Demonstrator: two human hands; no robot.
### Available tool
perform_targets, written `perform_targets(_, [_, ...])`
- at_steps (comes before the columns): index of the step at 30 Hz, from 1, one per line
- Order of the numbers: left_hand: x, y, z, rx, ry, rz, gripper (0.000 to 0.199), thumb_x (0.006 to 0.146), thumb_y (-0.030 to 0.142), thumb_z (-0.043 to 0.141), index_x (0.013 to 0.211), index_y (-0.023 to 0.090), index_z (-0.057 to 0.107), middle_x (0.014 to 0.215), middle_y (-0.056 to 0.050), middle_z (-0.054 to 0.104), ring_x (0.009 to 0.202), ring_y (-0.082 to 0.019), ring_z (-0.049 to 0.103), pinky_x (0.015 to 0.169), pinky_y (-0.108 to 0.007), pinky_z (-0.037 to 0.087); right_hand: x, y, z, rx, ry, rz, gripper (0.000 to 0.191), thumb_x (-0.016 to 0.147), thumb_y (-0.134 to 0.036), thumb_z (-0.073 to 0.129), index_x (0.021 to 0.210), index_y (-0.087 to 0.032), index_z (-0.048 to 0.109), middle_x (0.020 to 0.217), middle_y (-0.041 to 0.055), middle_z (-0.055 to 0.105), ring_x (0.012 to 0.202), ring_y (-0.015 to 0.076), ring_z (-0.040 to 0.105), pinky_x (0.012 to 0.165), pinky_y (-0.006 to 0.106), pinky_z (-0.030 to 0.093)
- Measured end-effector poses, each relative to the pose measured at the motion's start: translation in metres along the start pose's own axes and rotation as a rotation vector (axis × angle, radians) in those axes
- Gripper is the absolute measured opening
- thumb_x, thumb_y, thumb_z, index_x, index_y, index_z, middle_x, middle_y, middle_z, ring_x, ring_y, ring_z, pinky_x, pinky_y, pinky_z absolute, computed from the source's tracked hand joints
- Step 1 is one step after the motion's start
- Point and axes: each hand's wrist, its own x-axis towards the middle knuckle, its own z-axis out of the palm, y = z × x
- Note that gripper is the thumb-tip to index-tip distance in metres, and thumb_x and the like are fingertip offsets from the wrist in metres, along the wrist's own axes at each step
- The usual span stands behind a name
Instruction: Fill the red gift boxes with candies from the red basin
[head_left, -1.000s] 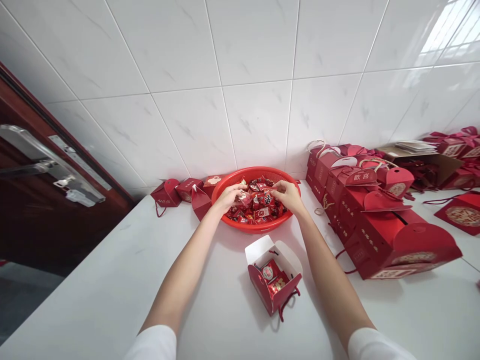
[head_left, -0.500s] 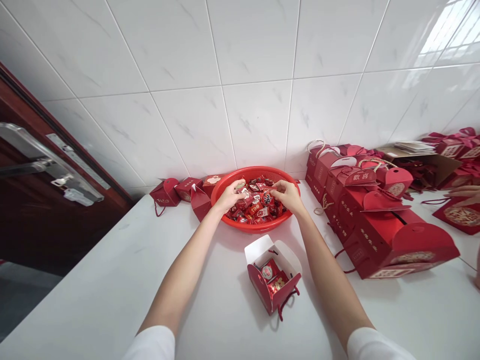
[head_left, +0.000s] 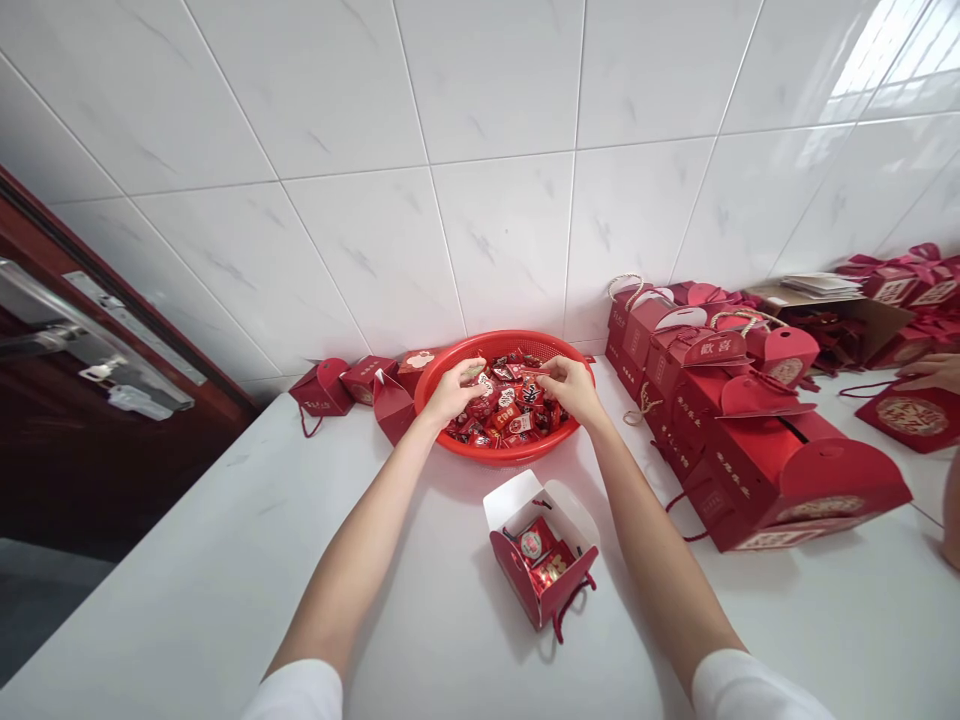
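A red plastic basket full of wrapped candies stands against the wall. My left hand reaches over its left side, fingers bent around a small wrapped candy with a pale greenish spot at the fingertips. Over the right side, my right hand pinches at a red-wrapped candy, partly hidden by the fingers. Nearer to me, between my forearms, sits an open red gift box with white inner flaps raised. Several red packets lie inside it, and a dark red cord hangs from its side.
Closed red boxes stand left of the basket along the wall. Rows of larger red gift boxes fill the right side. Behind them is a cardboard carton. Another person's hand rests on a red box at far right. A door handle is at left.
The view has shifted slightly, so most things appear a little further left. Both hands stay over the basket with small finger movements; the open box stays in place.
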Motion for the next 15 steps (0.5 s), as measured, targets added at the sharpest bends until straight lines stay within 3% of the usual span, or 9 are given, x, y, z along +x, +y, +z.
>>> perform_targets(5, [0.001,0.005,-0.001,0.130,0.214,-0.014,0.049,0.071,0.005,0.061,0.118,0.021,0.069,0.133,-0.007,0.068,0.128,-0.024,0.060,0.106,-0.036,0.048,0.001,0.002,0.000,-0.020,0.009,0.009,0.009,0.070,-0.027,0.061,0.077,-0.021,0.058,0.064,-0.0018,0.061,0.055,0.0150,0.059,0.057,0.029,0.051])
perform_targets(8, [-0.001,0.010,-0.004,0.225,0.230,0.012,0.043,0.074,0.008,0.061,0.114,0.021,0.071,0.128,-0.006,0.071,0.120,-0.024,0.065,0.102,-0.034,0.051,0.002,0.002,0.000,-0.020,0.015,0.001,0.008,0.070,-0.026,0.060,0.076,-0.021,0.058,0.062,-0.0024,0.060,0.055,0.0152,0.059,0.057,0.029,0.050])
perform_targets(11, [-0.002,0.015,-0.010,0.425,0.056,0.018,0.025,0.076,0.018,0.063,0.097,0.021,0.076,0.105,-0.005,0.078,0.100,-0.023,0.072,0.092,-0.031,0.054,0.003,0.002,0.000,-0.016,0.018,-0.006,0.009,0.069,-0.027,0.062,0.075,-0.021,0.058,0.061,-0.0029,0.059,0.056,0.0153,0.058,0.057,0.028,0.050])
perform_targets(15, [-0.001,0.016,-0.014,0.708,-0.370,-0.100,0.024,0.059,0.024,0.078,0.083,0.025,0.079,0.090,-0.003,0.080,0.091,-0.025,0.073,0.080,-0.026,0.052,0.002,0.003,0.000,-0.017,0.017,-0.020,0.011,0.069,-0.028,0.061,0.076,-0.021,0.058,0.062,-0.0035,0.058,0.054,0.0138,0.056,0.056,0.027,0.046])
